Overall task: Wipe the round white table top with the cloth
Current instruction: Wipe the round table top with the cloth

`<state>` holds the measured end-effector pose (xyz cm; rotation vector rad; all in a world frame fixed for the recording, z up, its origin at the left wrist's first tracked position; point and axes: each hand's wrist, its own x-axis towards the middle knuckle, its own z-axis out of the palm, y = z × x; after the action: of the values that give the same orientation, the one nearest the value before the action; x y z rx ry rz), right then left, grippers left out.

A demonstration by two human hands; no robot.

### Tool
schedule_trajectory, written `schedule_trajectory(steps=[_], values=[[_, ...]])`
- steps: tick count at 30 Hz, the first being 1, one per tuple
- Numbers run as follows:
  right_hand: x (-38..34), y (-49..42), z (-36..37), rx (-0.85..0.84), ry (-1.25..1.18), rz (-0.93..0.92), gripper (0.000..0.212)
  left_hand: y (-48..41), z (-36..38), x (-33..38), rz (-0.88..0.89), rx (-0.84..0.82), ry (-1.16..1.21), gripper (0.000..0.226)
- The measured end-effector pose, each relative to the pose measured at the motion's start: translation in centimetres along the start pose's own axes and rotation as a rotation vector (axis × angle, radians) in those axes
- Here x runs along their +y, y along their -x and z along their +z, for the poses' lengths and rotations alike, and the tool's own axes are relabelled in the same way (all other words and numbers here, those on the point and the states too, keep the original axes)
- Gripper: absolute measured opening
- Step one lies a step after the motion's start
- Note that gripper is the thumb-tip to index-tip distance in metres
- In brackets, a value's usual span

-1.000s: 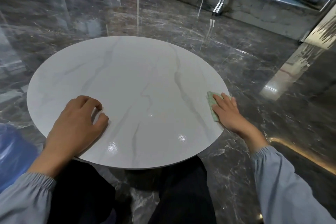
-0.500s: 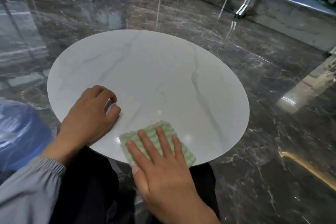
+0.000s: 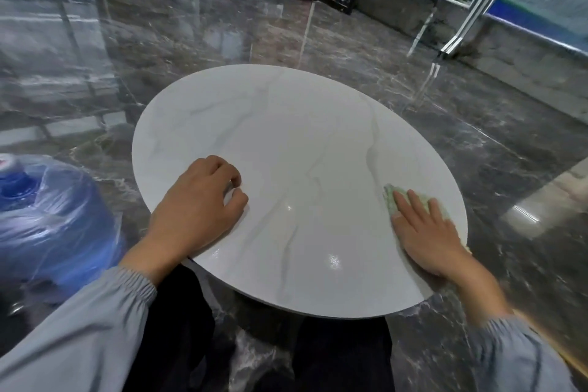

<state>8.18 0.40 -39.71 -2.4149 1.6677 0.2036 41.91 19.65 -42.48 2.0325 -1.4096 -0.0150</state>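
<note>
The right hand [image 3: 426, 232] is laid flat on the cloth [image 3: 388, 197], fingers straight and side by side, so that it is pressed onto the table top [image 3: 302, 137]; nothing is gripped. Only the fringes of the cloth are seen: a pale green strip past the index finger and a second patch beyond the little finger, the rest being covered by the palm. The left hand [image 3: 197, 210] is rested on the same surface with its fingers curled under into a loose fist, and nothing is held in it. The two hands are set well apart, the left by the near-left edge and the right by the right edge.

Counted: one cloth, one round table top, two hands, one water bottle.

The cloth is placed just inside the right rim, and the heel of the right hand is set close to the near-right rim. A wide stretch of white, grey-veined surface is seen between the hands and on to the far edge. Grey sleeves [image 3: 95, 328] are seen at both wrists, and dark trousers [image 3: 343, 353] under the near edge. A blue water bottle [image 3: 47, 216] wrapped in clear plastic is stood on the floor [image 3: 318, 41] off the table's left edge, apart from it. On every side the table is ringed by that glossy dark marble.
</note>
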Motion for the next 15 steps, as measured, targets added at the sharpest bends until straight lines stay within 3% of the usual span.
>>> schedule_trajectory(steps=[6, 8, 10, 15], values=[[-14.9, 8.8, 3.8, 0.007, 0.097, -0.607, 0.055, -0.1, -0.1, -0.4, -0.007, 0.013, 0.016, 0.029], [-16.4, 11.1, 4.3, -0.043, 0.029, -0.709, 0.052, -0.1, -0.2, -0.1, -0.012, 0.011, 0.03, 0.035], [-15.3, 10.8, 3.6, -0.058, -0.037, -0.7, 0.05, 0.0, -0.3, 0.0, -0.015, 0.01, 0.028, 0.034], [-5.0, 1.0, 1.9, 0.06, 0.069, -0.392, 0.054, 0.0, 0.0, -0.1, -0.003, 0.031, 0.022, 0.016]])
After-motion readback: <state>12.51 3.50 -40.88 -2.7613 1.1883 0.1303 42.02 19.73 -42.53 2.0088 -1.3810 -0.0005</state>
